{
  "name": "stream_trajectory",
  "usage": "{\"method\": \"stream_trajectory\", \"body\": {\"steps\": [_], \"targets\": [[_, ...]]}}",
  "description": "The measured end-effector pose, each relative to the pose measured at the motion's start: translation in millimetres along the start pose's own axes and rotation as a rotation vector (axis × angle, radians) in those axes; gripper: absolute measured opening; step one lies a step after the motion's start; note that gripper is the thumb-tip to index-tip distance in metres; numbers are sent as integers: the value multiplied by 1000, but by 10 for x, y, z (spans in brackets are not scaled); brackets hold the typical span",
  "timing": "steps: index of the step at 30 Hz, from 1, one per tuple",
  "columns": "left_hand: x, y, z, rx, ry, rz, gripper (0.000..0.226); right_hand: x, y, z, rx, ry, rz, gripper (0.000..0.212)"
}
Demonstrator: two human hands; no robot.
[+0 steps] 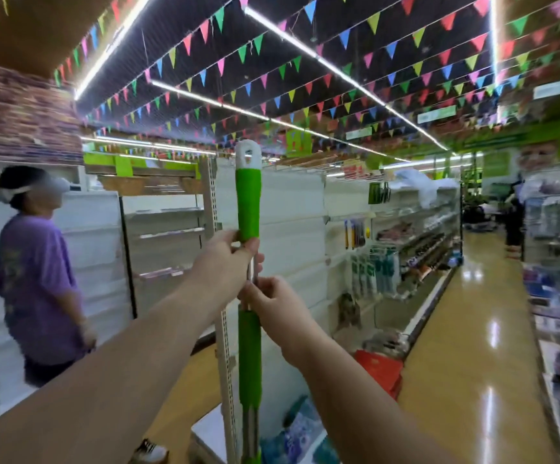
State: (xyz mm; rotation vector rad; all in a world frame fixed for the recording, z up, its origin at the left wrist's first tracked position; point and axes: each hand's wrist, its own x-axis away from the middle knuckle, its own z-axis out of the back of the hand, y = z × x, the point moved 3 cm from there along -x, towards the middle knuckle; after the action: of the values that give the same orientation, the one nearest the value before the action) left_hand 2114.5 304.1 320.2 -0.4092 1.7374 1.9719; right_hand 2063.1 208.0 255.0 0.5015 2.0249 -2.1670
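Note:
A long pole with green grip sleeves [248, 202] stands upright in front of me, topped by a white cap with a hanging hole [248, 155]. A short bare metal stretch shows between the upper and lower green sleeves. My left hand [226, 259] grips the pole at the bottom of the upper sleeve. Just below, my right hand [273, 304] holds the metal stretch above the lower green sleeve [250, 360]. The pole's lower end runs out of view at the bottom.
A white shelf unit [292, 209] stands right behind the pole, with hanging goods further right. A person in a purple shirt [34, 279] stands at left. A red box [380, 366] sits on the floor. The shiny aisle [472, 329] stretches away at right, more shelves beyond.

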Motion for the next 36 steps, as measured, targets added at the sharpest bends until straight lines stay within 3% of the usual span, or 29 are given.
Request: {"method": "stream_trajectory", "body": {"steps": [5,8,13,19,22,26,33,36], "targets": [[-1038,-366,-167,-52,-64,10,7,-1112,173,100,-92,17,74,7],[-1657,-425,-223,-102,-109,-15,3,-1696,289,127,-81,60,85,14],[-2613,-569,-476,-71,-98,-66,37,-2591,694,239,-47,109,75,17],[-3766,-1169,-824,-155,-103,-76,30,-3752,1109,559,70,110,61,23],[-4264,-1322,-950,-196,-58,-96,40,-4298,1128,690,119,146,58,26],[-4791,-1449,-1162,-208,-30,-105,37,-4927,984,906,114,213,158,19],[-5523,-1424,-1414,-243,54,-172,41,-5754,846,1323,132,177,296,6],[-5769,-1252,-1549,-215,25,-190,43,-5989,711,1530,144,193,356,14]]}}
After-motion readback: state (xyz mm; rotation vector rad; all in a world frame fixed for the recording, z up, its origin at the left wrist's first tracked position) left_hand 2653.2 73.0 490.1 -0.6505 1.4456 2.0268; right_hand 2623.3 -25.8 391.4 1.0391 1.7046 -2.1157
